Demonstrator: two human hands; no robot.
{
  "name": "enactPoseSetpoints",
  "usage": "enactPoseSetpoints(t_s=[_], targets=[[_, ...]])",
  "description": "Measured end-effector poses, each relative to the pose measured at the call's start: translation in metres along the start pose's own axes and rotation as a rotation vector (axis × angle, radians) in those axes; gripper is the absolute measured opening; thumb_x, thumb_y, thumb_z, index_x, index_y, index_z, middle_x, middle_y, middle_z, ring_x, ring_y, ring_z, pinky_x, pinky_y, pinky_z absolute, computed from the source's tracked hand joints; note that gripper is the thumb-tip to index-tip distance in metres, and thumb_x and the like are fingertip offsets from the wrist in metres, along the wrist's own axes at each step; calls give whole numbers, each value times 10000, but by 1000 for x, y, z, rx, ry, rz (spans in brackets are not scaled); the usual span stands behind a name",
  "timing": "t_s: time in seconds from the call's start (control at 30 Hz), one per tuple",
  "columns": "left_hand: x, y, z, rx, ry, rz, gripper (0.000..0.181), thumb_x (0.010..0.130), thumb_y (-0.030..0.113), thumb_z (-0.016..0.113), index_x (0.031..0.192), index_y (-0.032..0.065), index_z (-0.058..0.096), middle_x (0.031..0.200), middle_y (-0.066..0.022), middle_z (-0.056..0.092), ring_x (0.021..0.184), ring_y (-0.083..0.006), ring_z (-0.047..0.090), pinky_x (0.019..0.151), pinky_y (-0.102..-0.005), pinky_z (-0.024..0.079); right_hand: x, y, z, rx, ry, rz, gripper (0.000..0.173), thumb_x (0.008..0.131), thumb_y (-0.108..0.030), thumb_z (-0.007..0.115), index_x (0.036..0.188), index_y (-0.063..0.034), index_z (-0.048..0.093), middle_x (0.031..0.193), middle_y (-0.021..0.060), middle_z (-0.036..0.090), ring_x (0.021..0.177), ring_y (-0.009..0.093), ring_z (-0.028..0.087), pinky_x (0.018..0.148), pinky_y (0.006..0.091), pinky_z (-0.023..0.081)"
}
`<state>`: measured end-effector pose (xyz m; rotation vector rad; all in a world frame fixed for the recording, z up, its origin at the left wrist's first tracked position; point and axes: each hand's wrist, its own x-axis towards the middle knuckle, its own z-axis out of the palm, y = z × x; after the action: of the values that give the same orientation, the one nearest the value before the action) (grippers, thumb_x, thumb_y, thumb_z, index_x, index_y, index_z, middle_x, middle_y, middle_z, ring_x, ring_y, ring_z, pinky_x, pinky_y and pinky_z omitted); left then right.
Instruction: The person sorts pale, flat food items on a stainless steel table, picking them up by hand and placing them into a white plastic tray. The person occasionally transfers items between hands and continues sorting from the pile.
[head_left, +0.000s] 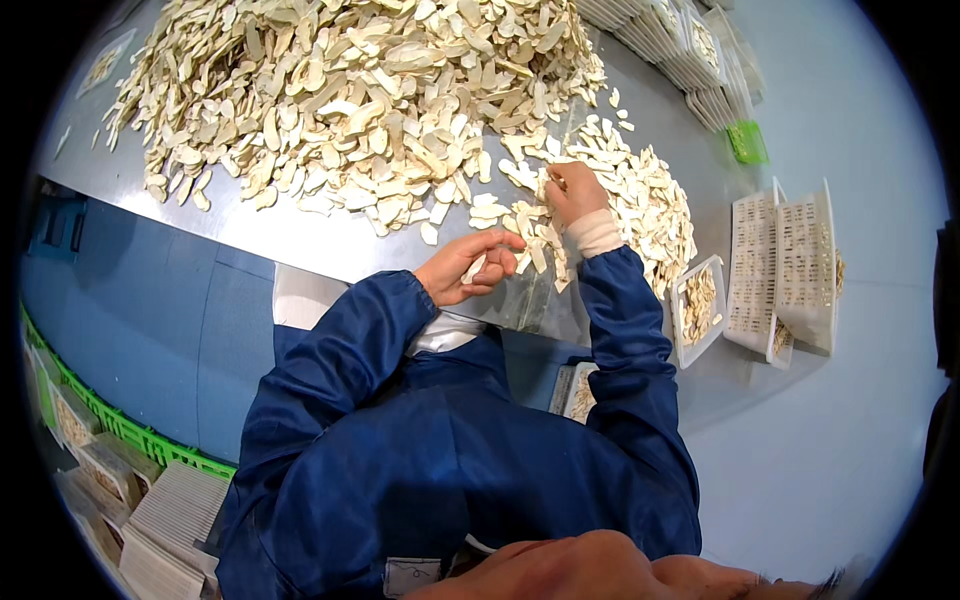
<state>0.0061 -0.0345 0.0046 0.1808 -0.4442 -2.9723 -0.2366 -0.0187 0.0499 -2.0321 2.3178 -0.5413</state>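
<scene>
My left hand (480, 266) is palm up above the metal table (315, 238), fingers curled around a pale dried slice (473, 270). Its fingertips reach the edge of a small loose group of slices (534, 238). Farther out, my right hand (577, 193) bends down over the same group, with its fingertips among the slices. Whether it pinches one is hidden by the fingers. A large heap of pale dried slices (360, 112) covers the far side of the table. To the right of my right hand spreads a smaller, whiter heap (649, 202).
A white basket of slices (699, 311) is at the table's right edge. Beyond it are tall white perforated baskets (752, 274). Stacked white trays (675, 45) and a green basket (746, 142) are at the upper right. Lower left, a green crate rim (142, 431) borders more containers (169, 510).
</scene>
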Motion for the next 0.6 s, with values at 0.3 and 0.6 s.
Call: enactPoseSetpoints(t_s=[0.3, 0.6], targets=[[-1, -1, 1, -9, 24, 23, 319, 1031, 269, 369, 1188, 35, 520, 860, -55, 598, 530, -47, 384, 420, -184, 278, 18, -13, 5, -82, -268, 201, 352, 732, -272, 711, 1031, -96, 650, 931, 133, 628, 923, 314, 609, 816, 405, 500], [-1, -1, 2, -14, 44, 87, 313, 1028, 244, 376, 1214, 25, 500, 873, -62, 592, 555, -70, 423, 423, -188, 319, 12, -2, 0, 90, -220, 206, 259, 781, -252, 641, 980, -88, 663, 815, 97, 652, 769, 269, 635, 696, 373, 500]])
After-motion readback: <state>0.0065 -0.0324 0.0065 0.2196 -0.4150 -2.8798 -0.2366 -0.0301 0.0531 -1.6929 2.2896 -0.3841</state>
